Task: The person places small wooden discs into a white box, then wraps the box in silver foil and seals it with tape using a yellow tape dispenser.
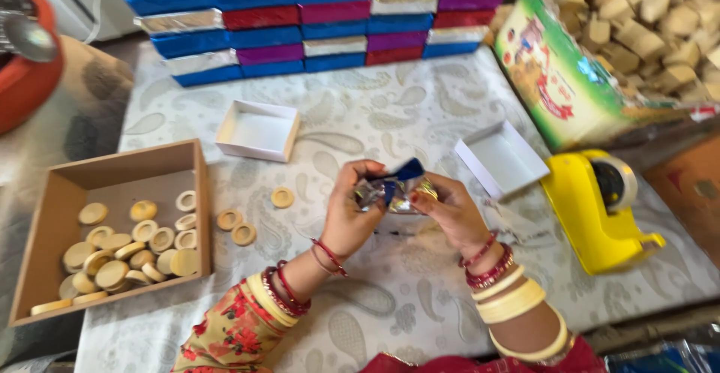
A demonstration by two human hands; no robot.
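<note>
Left of us sits a brown cardboard box (56, 215) holding pale round discs (124, 253), with three loose discs (244, 227) on the paisley tablecloth (375, 103) just beside it and an open white box (259, 129) behind. Centre, our left hand (352, 212) and right hand (446, 212) are both closed, pinching a small item wrapped in shiny silver-and-blue foil (396, 189), held above the cloth. We judge the foil light, thin, crinkly and easily torn, best gripped at folded edges; right of it lie a second white box (502, 159) and a yellow tape dispenser (596, 208).
</note>
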